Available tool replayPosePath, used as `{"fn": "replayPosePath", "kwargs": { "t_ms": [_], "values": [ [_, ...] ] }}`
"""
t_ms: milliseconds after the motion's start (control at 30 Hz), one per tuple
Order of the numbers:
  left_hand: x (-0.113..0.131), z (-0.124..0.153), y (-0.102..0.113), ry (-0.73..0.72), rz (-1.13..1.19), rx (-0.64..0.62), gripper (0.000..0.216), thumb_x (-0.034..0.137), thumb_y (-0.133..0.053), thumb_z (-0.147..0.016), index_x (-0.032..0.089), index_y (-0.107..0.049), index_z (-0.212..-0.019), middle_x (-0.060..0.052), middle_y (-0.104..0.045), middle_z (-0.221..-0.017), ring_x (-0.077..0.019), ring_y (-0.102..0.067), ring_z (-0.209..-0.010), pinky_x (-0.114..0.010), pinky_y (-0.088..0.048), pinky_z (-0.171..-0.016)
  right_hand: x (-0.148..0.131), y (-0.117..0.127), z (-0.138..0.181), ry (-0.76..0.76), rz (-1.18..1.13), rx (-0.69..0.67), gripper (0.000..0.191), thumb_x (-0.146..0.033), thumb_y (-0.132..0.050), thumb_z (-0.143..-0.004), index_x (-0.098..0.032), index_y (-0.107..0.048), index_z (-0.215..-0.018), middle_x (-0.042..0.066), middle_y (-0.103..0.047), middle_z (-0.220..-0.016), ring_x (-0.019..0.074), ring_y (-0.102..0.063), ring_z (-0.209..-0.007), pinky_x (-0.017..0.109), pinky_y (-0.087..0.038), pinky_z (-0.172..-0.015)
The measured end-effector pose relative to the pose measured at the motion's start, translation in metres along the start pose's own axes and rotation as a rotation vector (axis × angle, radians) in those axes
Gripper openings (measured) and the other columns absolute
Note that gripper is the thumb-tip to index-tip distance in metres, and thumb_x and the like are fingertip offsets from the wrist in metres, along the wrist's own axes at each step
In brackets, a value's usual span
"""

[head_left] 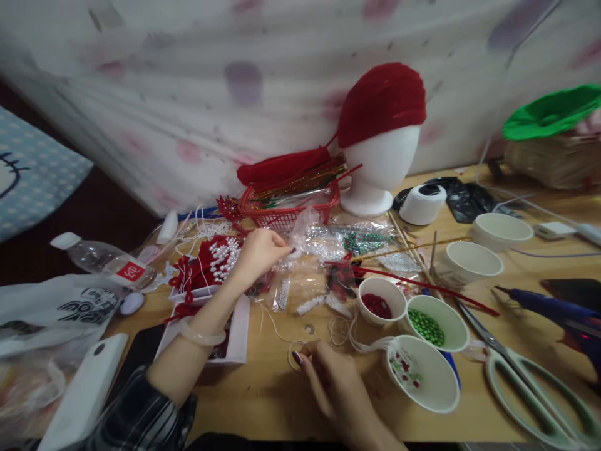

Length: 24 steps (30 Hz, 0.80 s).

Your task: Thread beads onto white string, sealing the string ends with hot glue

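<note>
Nearest us, our right hand [335,382] curls, thumb and forefinger close together at a white thread [288,359]; we cannot tell whether they grip it. To its right stands a cup of mixed beads [436,377]. Farther in, our left hand [260,252] pinches a clear plastic bag [303,230] mid-table, before a red basket [282,219]. Beyond, we see a white mannequin head [382,156] capped in red.

Whether the right hand [337,379] holds the thread [288,352] is unclear (the edge crops the glue gun [551,306]).
</note>
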State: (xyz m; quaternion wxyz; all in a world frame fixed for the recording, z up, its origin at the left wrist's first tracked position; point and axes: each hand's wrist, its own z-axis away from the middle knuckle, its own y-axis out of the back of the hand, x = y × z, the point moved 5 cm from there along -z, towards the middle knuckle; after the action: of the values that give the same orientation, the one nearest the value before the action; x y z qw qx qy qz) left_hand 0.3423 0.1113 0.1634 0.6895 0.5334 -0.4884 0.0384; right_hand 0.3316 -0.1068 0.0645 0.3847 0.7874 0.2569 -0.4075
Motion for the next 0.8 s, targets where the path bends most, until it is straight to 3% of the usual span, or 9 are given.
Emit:
{"fn": "replayPosePath", "kwargs": {
  "t_ms": [100, 167, 300, 333, 467, 533, 600, 700, 800],
  "values": [
    [0.002, 0.000, -0.007, -0.005, 0.068, -0.052, 0.012, 0.014, -0.080, -0.057, 0.018, -0.069, -0.057, 0.001, -0.057, -0.050, -0.0143, -0.051, -0.053, -0.024, -0.031, -0.051, -0.001, 0.000, 0.000, 0.012, 0.005, 0.014, 0.020, -0.022, -0.046, -0.097, -0.020, -0.056, -0.079, -0.002, -0.060, -0.055, 0.0107, -0.053, -0.043, 0.020, -0.034, -0.043],
    [0.006, 0.010, -0.006, -0.009, 0.141, -0.076, 0.005, 0.021, -0.076, -0.067, 0.017, -0.072, -0.067, 0.001, -0.056, -0.053, -0.0134, -0.049, -0.053, -0.022, -0.031, -0.049, -0.001, 0.001, 0.000, 0.020, 0.007, 0.033, 0.019, -0.022, -0.047, -0.097, -0.020, -0.054, -0.079, -0.003, -0.059, -0.054, 0.0105, -0.052, -0.042, 0.020, -0.033, -0.043],
    [0.014, 0.051, -0.006, 0.040, 0.320, -0.227, 0.028, 0.033, -0.052, -0.089, 0.014, -0.072, -0.081, 0.009, -0.032, -0.047, -0.0082, -0.029, -0.038, -0.020, -0.022, -0.040, -0.003, 0.004, -0.001, 0.056, 0.004, 0.086, 0.016, -0.018, -0.046, -0.096, -0.021, -0.051, -0.081, -0.004, -0.059, -0.056, 0.0098, -0.051, -0.043, 0.019, -0.033, -0.044],
    [0.014, 0.064, -0.010, 0.094, 0.408, -0.301, 0.032, 0.032, -0.047, -0.092, 0.013, -0.071, -0.081, 0.010, -0.027, -0.049, -0.0065, -0.023, -0.037, -0.019, -0.018, -0.037, -0.004, 0.005, -0.001, 0.071, 0.002, 0.101, 0.017, -0.017, -0.045, -0.096, -0.021, -0.050, -0.081, -0.004, -0.058, -0.056, 0.0096, -0.051, -0.044, 0.019, -0.033, -0.044],
    [0.004, 0.113, -0.043, 0.589, 1.090, -0.600, 0.030, 0.020, -0.040, -0.098, 0.009, -0.065, -0.086, 0.011, -0.024, -0.053, -0.0022, -0.014, -0.036, -0.013, -0.011, -0.034, -0.006, 0.009, 0.005, 0.160, -0.010, 0.187, 0.021, -0.020, -0.041, -0.099, -0.022, -0.046, -0.078, -0.005, -0.053, -0.055, 0.0095, -0.049, -0.043, 0.020, -0.034, -0.044],
    [-0.001, 0.126, -0.057, 0.726, 1.331, -0.585, 0.030, 0.013, -0.034, -0.099, 0.008, -0.063, -0.090, 0.010, -0.029, -0.053, -0.0016, -0.022, -0.035, -0.012, -0.018, -0.033, -0.004, 0.012, 0.011, 0.212, -0.014, 0.260, 0.025, -0.025, -0.039, -0.101, -0.023, -0.044, -0.077, -0.005, -0.051, -0.055, 0.0102, -0.048, -0.044, 0.021, -0.034, -0.044],
    [-0.008, 0.134, -0.066, 0.784, 1.484, -0.469, 0.031, 0.007, -0.031, -0.099, 0.007, -0.061, -0.093, 0.006, -0.041, -0.056, -0.0023, -0.038, -0.039, -0.011, -0.034, -0.038, -0.001, 0.015, 0.017, 0.249, -0.010, 0.335, 0.027, -0.030, -0.037, -0.102, -0.023, -0.044, -0.077, -0.004, -0.049, -0.056, 0.0112, -0.047, -0.046, 0.022, -0.035, -0.045],
    [-0.018, 0.144, -0.075, 0.822, 1.542, -0.311, 0.030, -0.002, -0.032, -0.095, 0.006, -0.061, -0.098, -0.004, -0.062, -0.072, -0.0070, -0.062, -0.056, -0.017, -0.055, -0.062, 0.004, 0.015, 0.023, 0.249, -0.001, 0.405, 0.028, -0.034, -0.035, -0.104, -0.023, -0.045, -0.080, -0.003, -0.049, -0.060, 0.0123, -0.048, -0.049, 0.023, -0.039, -0.048],
    [-0.024, 0.152, -0.078, 0.804, 1.549, -0.265, 0.031, -0.008, -0.037, -0.091, 0.005, -0.063, -0.099, -0.010, -0.072, -0.087, -0.0108, -0.071, -0.068, -0.021, -0.060, -0.072, 0.005, 0.014, 0.024, 0.226, 0.000, 0.428, 0.025, -0.031, -0.033, -0.105, -0.023, -0.046, -0.085, -0.003, -0.050, -0.064, 0.0127, -0.051, -0.051, 0.023, -0.043, -0.050]
  ]
}}
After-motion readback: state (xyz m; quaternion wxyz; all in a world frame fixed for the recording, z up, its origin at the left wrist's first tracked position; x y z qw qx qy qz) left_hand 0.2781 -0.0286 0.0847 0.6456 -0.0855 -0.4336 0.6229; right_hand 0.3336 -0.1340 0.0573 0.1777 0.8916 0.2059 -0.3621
